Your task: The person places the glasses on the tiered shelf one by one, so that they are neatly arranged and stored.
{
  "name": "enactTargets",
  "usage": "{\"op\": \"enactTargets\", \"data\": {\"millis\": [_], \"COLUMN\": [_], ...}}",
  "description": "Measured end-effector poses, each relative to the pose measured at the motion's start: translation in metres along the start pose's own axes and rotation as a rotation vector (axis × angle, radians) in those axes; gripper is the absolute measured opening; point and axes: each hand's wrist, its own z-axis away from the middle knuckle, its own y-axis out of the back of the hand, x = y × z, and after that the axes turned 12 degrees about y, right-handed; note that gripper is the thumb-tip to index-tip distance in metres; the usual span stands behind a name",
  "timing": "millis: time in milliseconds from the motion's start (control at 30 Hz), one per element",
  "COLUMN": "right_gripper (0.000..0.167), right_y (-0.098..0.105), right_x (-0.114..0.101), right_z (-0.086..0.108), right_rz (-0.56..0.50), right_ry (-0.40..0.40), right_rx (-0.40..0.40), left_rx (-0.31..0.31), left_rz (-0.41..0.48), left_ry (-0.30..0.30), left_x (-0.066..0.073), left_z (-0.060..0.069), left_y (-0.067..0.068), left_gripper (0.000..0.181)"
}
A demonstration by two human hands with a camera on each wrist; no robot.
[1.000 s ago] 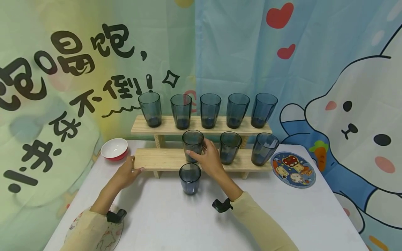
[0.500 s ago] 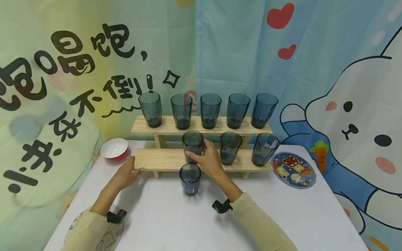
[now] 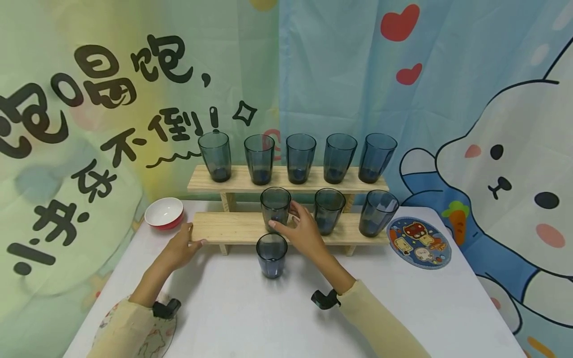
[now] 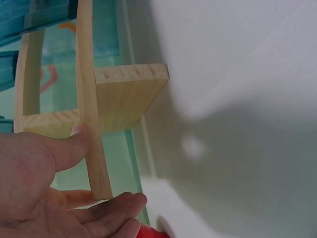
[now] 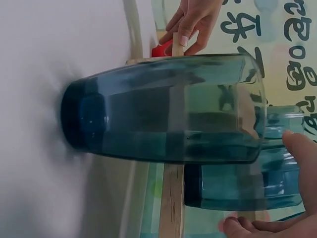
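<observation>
My left hand (image 3: 179, 247) holds the left end of the lower plank of a two-tier wooden shelf (image 3: 228, 228), thumb on the plank and fingers around its end in the left wrist view. My right hand (image 3: 308, 237) is spread loosely at a blue-grey drinking glass (image 3: 274, 201) standing upright on the lower tier. Its thumb and fingers look apart from that glass. Another drinking glass (image 3: 271, 258) stands upright on the table in front of the shelf; in the right wrist view this near glass (image 5: 143, 111) partly covers the one behind.
Two glasses (image 3: 329, 211) stand on the lower tier's right half, and several (image 3: 301, 156) line the upper tier. A red-and-white bowl (image 3: 164, 214) sits left of the shelf. Round patterned mats lie at the right (image 3: 418, 243) and under the left forearm (image 3: 156, 338).
My right hand has loosened from the glass on the lower tier and drawn slightly back to the right. The glass stays in place. My left hand keeps its hold on the shelf.
</observation>
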Motion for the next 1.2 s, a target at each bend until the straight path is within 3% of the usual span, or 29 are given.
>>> {"op": "enactTargets", "data": {"millis": [333, 500, 700, 933, 1200], "right_gripper": [0.089, 0.089, 0.09, 0.093, 0.092], "right_y": [0.017, 0.009, -0.008, -0.027, -0.035], "right_x": [0.003, 0.012, 0.025, 0.033, 0.036], "right_z": [0.031, 0.053, 0.072, 0.077, 0.077], "right_rz": [0.003, -0.057, -0.024, -0.027, 0.01], "right_ry": [-0.026, -0.036, 0.0, 0.059, 0.08], "right_rx": [-0.031, -0.057, -0.086, -0.111, -0.074], "left_rx": [-0.011, -0.003, -0.007, -0.01, -0.018], "left_rz": [0.0, -0.006, -0.01, -0.006, -0.01], "left_ry": [0.015, 0.007, 0.005, 0.015, 0.017], "left_x": [0.001, 0.0, 0.001, 0.0, 0.001], "left_z": [0.0, 0.001, 0.001, 0.001, 0.0], "left_y": [0.0, 0.001, 0.0, 0.001, 0.0], "left_gripper": [0.071, 0.071, 0.072, 0.071, 0.072]}}
